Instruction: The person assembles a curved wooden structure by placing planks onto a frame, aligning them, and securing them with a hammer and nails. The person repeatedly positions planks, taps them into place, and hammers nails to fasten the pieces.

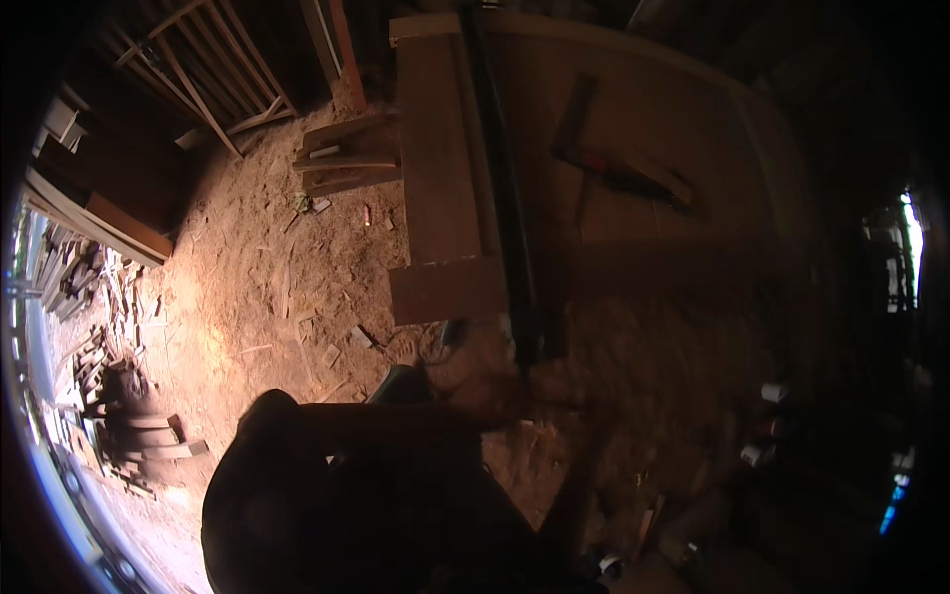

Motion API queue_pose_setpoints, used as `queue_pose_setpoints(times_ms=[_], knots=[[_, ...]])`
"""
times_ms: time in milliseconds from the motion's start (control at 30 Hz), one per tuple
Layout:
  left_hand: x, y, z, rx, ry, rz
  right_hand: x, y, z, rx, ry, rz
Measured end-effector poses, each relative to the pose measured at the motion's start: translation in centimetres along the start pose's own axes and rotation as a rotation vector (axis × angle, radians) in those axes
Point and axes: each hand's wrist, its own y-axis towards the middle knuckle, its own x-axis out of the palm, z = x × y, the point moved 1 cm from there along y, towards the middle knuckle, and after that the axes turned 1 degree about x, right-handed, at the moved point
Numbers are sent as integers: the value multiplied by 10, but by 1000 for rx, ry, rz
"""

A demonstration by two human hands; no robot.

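A dim woodworking shop seen from above. The left hand (473, 374) grasps the near end of a long dark bar (507, 198), fingers clenched around it, at the end of a wooden plank (440, 148) lying on the workbench (693, 119). The right hand (557, 384) lies just beside it in shadow; whether its fingers are clenched or released cannot be told. A short board (447, 290) crosses the plank's near end. Sawdust and offcuts cover the floor (257, 287); stacked wood scraps (89, 297) lie at the left.
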Motion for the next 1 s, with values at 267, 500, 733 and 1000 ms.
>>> queue_pose_setpoints(times_ms=[267, 500, 733, 1000], knots=[[29, 17, -85, -205, -202, -178, 174, -37, -69, -790, -1148, 217], [-4, 12, -61, -276, -327, -342, 179, -57, -74, -762, -1209, 346], [59, 33, -116, -194, -279, -341, 167, -47, -59, -1003, -1384, 508], [46, 42, -85, -366, 111, -569, 151, -20, -56, -851, -1299, 461]])
